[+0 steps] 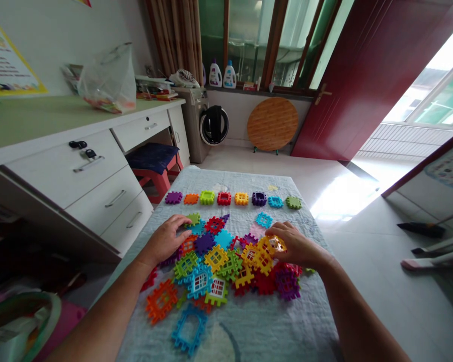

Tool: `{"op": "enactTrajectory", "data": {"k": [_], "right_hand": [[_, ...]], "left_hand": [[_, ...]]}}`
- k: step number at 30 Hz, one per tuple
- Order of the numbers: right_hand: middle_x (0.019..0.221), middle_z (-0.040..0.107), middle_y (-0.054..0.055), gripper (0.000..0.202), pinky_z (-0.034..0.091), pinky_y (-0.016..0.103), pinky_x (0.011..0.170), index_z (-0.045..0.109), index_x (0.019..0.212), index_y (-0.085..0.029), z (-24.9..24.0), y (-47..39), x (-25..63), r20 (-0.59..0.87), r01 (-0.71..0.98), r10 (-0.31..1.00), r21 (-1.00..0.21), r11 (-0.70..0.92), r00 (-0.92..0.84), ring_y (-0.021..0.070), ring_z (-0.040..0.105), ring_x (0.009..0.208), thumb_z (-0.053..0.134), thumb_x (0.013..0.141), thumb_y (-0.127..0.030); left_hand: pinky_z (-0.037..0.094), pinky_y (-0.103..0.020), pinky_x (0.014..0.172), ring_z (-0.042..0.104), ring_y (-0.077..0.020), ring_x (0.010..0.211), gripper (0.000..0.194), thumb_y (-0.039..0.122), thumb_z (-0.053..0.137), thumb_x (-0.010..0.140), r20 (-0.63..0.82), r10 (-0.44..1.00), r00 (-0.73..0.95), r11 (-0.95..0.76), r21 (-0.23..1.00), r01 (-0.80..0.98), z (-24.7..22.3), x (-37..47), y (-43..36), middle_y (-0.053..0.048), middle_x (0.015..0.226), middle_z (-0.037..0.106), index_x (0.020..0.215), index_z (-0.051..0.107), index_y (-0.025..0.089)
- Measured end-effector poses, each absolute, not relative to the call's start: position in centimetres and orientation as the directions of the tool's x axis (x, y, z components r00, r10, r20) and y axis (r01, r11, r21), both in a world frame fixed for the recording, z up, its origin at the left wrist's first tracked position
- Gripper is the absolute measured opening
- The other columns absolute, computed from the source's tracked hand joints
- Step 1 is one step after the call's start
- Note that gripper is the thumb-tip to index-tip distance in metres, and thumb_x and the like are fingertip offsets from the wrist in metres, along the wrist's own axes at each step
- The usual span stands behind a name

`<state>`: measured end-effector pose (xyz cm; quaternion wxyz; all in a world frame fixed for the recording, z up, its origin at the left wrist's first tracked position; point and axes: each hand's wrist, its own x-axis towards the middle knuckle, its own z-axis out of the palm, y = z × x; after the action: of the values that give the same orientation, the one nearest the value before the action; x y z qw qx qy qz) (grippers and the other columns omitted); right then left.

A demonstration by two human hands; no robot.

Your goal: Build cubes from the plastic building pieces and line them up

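A heap of toothed plastic building tiles in many colours lies on a cloth-covered table [245, 322]. My left hand [166, 240] rests at the heap's left edge, thumb and fingers apart, close to a green tile [193, 219] and an orange tile [189, 244]. On the right, my right hand [296, 245] has its fingers closed on a yellow tile [276, 244] with a window-like opening; the fingertips are partly hidden. Other yellow tiles [250, 254] lie just left of it. Nearest me are a blue frame tile [190, 329] and an orange frame tile [161, 300].
Beyond the heap runs a row of single tiles, from a purple tile [173, 197] to a green one [293, 202]. A light blue frame tile [263, 219] sits between row and heap. Left stand a drawer desk [68, 176] and a stool [154, 158]; a basket [53, 322] is lower left.
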<state>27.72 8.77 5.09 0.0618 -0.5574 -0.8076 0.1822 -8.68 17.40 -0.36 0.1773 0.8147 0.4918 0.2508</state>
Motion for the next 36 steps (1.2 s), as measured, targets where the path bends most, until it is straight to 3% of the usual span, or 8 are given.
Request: {"op": "enactTrajectory", "data": {"k": [12, 15, 22, 27, 32, 36], "right_hand": [[0.117, 0.057, 0.002, 0.057, 0.035, 0.036, 0.097, 0.056, 0.117, -0.028, 5.1, 8.4, 26.5, -0.091, 0.814, 0.863, -0.392, 0.428, -0.497, 0.0222, 0.045, 0.109, 0.054, 0.064, -0.006], [0.115, 0.057, 0.002, 0.059, 0.037, 0.037, 0.095, 0.056, 0.118, -0.029, 4.8, 8.5, 26.4, -0.095, 0.81, 0.856, -0.389, 0.438, -0.508, 0.0223, 0.046, 0.106, 0.056, 0.063, -0.008], [0.109, 0.059, 0.005, 0.042, 0.041, 0.037, 0.093, 0.059, 0.107, -0.022, 4.3, 8.7, 26.5, -0.071, 0.799, 0.865, -0.428, 0.423, -0.496, 0.0216, 0.05, 0.102, 0.062, 0.066, -0.015], [0.119, 0.057, 0.006, 0.059, 0.039, 0.04, 0.097, 0.052, 0.122, -0.024, 4.4, 8.5, 27.3, -0.129, 0.809, 0.858, -0.425, 0.406, -0.498, 0.0242, 0.047, 0.11, 0.067, 0.065, -0.02], [0.13, 0.054, 0.005, 0.067, 0.033, 0.043, 0.102, 0.048, 0.129, -0.025, 4.7, 8.4, 28.0, -0.156, 0.824, 0.857, -0.4, 0.4, -0.492, 0.0256, 0.043, 0.118, 0.06, 0.065, -0.009], [0.124, 0.058, 0.003, 0.063, 0.036, 0.042, 0.099, 0.056, 0.119, -0.028, 4.8, 8.5, 27.7, -0.162, 0.856, 0.879, -0.36, 0.371, -0.449, 0.0254, 0.045, 0.114, 0.056, 0.062, -0.003]], "left_hand": [[0.044, -0.037, 0.095, 0.057, -0.0219, 0.102, 0.022, 0.032, 0.053, 0.08, 0.225, 0.892, 0.392, -0.45, 0.533, 0.717, -0.1, -8.6, 17.3, -0.006, 0.106, 0.062, 0.097, 0.063, 0.021], [0.044, -0.037, 0.094, 0.057, -0.0219, 0.101, 0.022, 0.033, 0.053, 0.08, 0.226, 0.892, 0.392, -0.45, 0.539, 0.712, 0.1, -8.5, 17.2, -0.005, 0.105, 0.062, 0.097, 0.063, 0.021], [0.044, -0.038, 0.095, 0.057, -0.0224, 0.103, 0.024, 0.033, 0.053, 0.081, 0.228, 0.887, 0.402, -0.46, 0.531, 0.712, -0.4, -8.8, 17.4, -0.006, 0.108, 0.061, 0.099, 0.062, 0.021], [0.045, -0.037, 0.094, 0.058, -0.0226, 0.102, 0.024, 0.033, 0.055, 0.08, 0.241, 0.884, 0.4, -0.466, 0.526, 0.712, -0.5, -8.9, 17.5, -0.005, 0.107, 0.062, 0.099, 0.063, 0.021], [0.045, -0.037, 0.094, 0.058, -0.0224, 0.102, 0.023, 0.033, 0.055, 0.08, 0.243, 0.885, 0.398, -0.465, 0.528, 0.711, -0.4, -8.8, 17.4, -0.005, 0.107, 0.062, 0.098, 0.063, 0.021], [0.045, -0.037, 0.094, 0.058, -0.0223, 0.102, 0.023, 0.033, 0.055, 0.08, 0.244, 0.883, 0.401, -0.468, 0.527, 0.71, -0.5, -8.9, 17.4, -0.005, 0.107, 0.062, 0.098, 0.063, 0.021]]}}
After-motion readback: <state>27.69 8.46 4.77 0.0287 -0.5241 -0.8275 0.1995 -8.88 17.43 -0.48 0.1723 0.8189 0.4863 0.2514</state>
